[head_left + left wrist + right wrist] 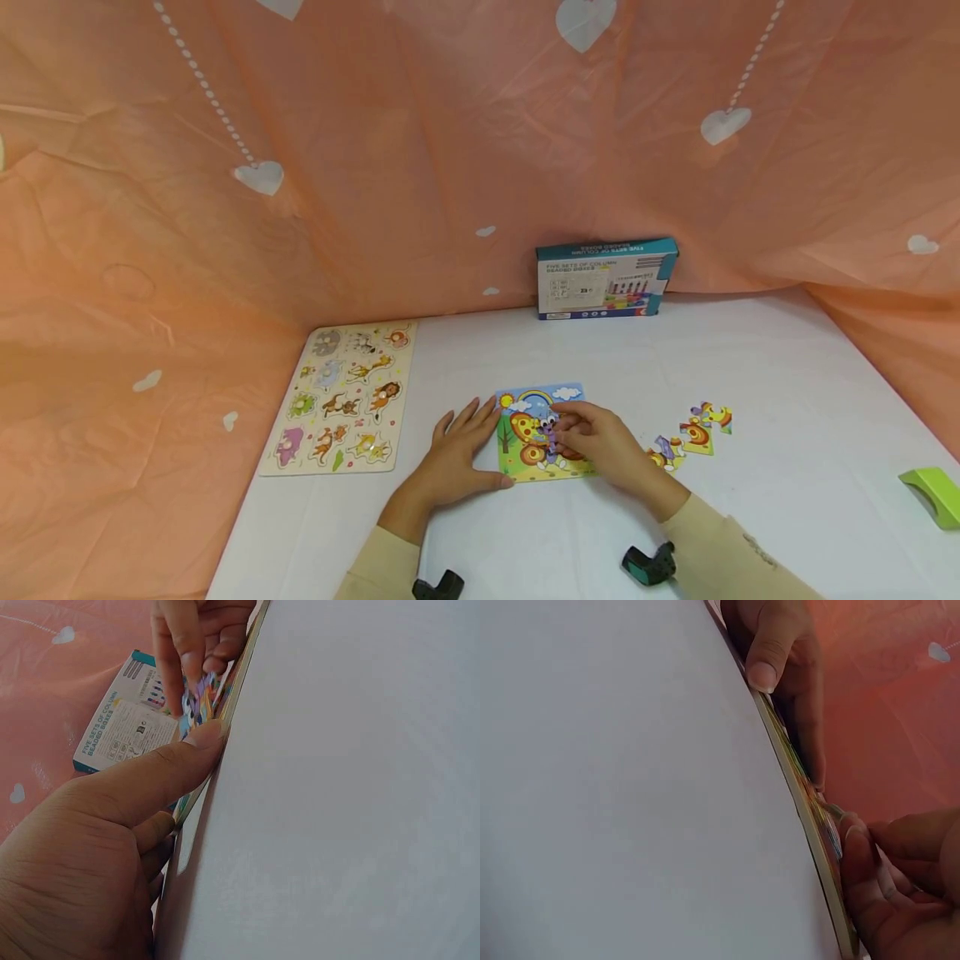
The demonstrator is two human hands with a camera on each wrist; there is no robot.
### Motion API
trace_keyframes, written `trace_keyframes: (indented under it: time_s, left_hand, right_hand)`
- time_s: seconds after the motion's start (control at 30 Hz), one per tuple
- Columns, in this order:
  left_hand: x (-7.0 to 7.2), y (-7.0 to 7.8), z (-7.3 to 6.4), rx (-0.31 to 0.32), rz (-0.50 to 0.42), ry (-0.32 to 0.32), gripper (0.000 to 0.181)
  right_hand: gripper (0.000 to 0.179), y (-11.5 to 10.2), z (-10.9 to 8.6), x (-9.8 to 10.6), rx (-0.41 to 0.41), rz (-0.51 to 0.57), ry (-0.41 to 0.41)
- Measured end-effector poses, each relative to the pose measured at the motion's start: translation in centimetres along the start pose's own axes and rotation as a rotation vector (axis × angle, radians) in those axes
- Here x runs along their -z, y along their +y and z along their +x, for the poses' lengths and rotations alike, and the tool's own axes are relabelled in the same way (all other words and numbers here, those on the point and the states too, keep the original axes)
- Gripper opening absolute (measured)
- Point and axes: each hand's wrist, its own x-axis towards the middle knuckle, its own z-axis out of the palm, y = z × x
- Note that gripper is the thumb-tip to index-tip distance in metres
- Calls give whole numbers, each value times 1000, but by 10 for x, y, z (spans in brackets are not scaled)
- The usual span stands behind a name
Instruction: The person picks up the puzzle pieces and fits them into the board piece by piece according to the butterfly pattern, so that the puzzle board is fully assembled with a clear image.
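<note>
A square butterfly puzzle board [525,473], with a rainbow and sun printed on it, lies on the white table. My left hand [467,458] rests along its left side with fingers spread, the thumb [204,735] on the near left corner edge. Over the board's right part, my right hand [596,437] pinches a small colourful puzzle piece [201,699] between thumb and fingertips. That piece is tilted at the board's surface, and the right fingers hide part of the picture. Several loose puzzle pieces [697,437] lie right of the board, partly behind the right wrist.
At the left lies a wooden animal puzzle board [401,392]. A blue and white box [600,287] stands at the back against the orange curtain [420,167]. On the far right is a green arched block [933,496].
</note>
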Motion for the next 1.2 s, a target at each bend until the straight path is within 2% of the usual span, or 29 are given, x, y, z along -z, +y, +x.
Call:
trace_keyframes:
  time_s: [0.33,0.57,0.67,0.83,1.2]
  left_hand:
    - [0,-1,0,-9,-2,6,107]
    - [0,0,0,-4,-3,6,107]
    - [0,0,0,-3,-2,7,107]
    - [0,0,0,-7,2,11,108]
    - [-1,0,0,3,0,8,108]
  right_hand:
    - [42,-3,6,-9,-59,-62,35]
    - [43,-10,0,-4,-40,-247,85]
    - [37,-13,-2,0,-18,-268,86]
    - [36,-12,-5,7,28,-255,71]
    - [38,-5,-23,34,75,-141,89]
